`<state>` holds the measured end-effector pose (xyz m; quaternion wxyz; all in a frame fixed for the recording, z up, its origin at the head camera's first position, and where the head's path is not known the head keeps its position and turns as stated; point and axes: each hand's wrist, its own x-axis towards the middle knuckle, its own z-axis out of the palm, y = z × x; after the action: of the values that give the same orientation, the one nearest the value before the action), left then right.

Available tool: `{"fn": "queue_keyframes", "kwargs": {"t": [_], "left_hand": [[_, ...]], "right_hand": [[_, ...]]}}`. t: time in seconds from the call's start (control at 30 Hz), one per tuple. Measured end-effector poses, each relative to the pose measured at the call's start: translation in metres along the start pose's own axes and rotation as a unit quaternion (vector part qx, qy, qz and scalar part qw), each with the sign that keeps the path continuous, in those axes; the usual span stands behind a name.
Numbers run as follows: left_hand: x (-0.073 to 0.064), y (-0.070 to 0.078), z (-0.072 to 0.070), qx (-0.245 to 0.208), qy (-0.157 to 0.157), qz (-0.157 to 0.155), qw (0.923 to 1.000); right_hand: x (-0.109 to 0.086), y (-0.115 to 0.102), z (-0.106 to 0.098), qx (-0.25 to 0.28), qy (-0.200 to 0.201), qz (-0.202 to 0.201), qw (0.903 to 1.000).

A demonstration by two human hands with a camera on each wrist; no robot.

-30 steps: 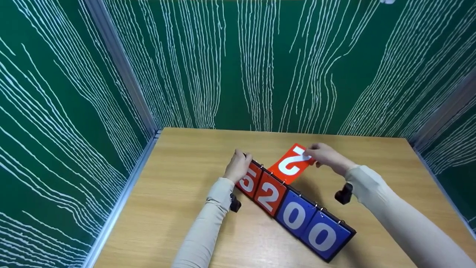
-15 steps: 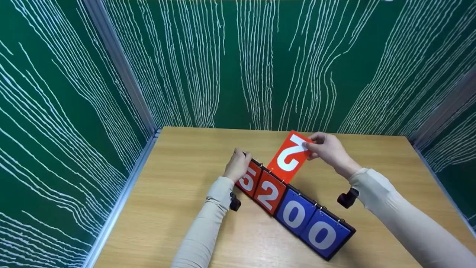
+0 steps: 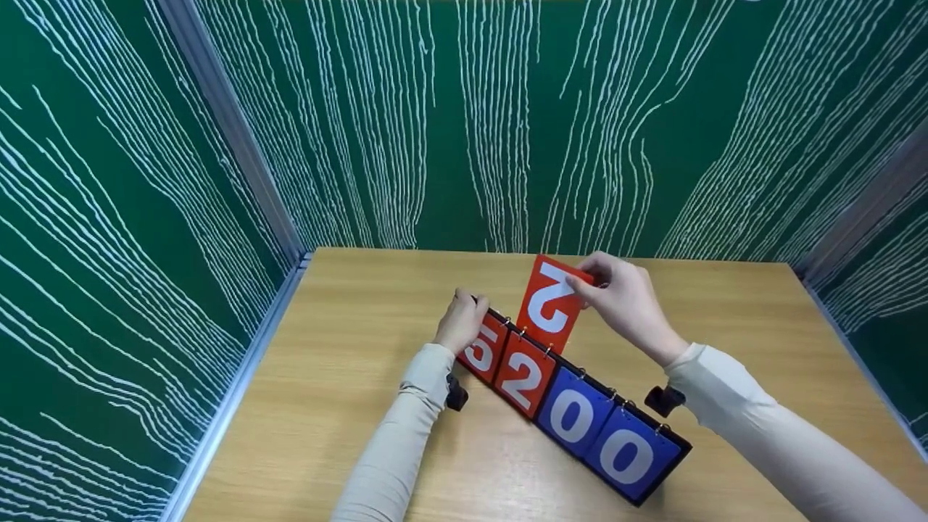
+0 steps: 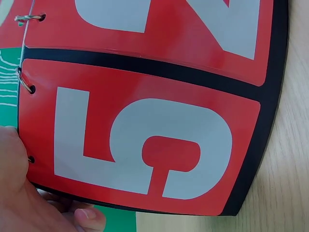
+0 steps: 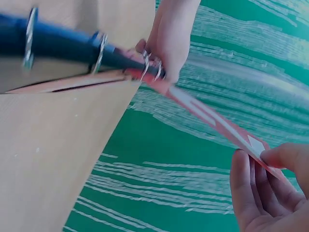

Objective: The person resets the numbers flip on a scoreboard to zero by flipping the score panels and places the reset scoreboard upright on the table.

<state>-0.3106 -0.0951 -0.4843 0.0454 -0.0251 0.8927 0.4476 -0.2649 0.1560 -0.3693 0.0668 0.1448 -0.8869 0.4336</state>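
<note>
A flip scoreboard [image 3: 576, 420] with a black frame and metal rings stands slanted on the table. Its front cards read a red 5 [image 4: 169, 145], a red 2 [image 3: 523, 380] and two blue 0s. My left hand [image 3: 461, 320] grips the board's top left corner, with fingers curled behind it in the left wrist view. Between thumb and fingers my right hand [image 3: 625, 297] pinches the free corner of a red number card [image 3: 544, 308]. That card is raised above the rings, and its white 2 appears upside down. In the right wrist view, the card is seen nearly edge-on.
The wooden table [image 3: 326, 406] extends around the scoreboard. Green panels with white wavy lines [image 3: 500, 130] rise behind it and at both sides, joined by grey metal posts [image 3: 239, 123]. A small dark camera [image 3: 665, 400] is strapped at the right wrist.
The red card in my right hand has swung up and leftward, standing more upright over the rings. My left hand stays at the board's corner, and the board has barely moved.
</note>
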Motion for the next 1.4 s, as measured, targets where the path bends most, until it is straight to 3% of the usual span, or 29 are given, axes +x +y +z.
{"fn": "queue_keyframes", "kwargs": {"t": [0.43,0.93,1.4], "left_hand": [[0.003,0.002,-0.003,0.024,0.009,0.024,0.9994],[0.0,0.002,-0.004,0.007,-0.001,0.025,0.9997],[0.001,-0.001,-0.003,0.007,0.003,0.035,0.9993]], "right_hand": [[-0.024,-0.03,0.02,-0.031,0.006,-0.086,0.9958],[-0.047,-0.04,0.039,-0.012,-0.063,-0.09,0.9939],[-0.063,-0.034,0.069,-0.036,-0.093,-0.124,0.9873]]}}
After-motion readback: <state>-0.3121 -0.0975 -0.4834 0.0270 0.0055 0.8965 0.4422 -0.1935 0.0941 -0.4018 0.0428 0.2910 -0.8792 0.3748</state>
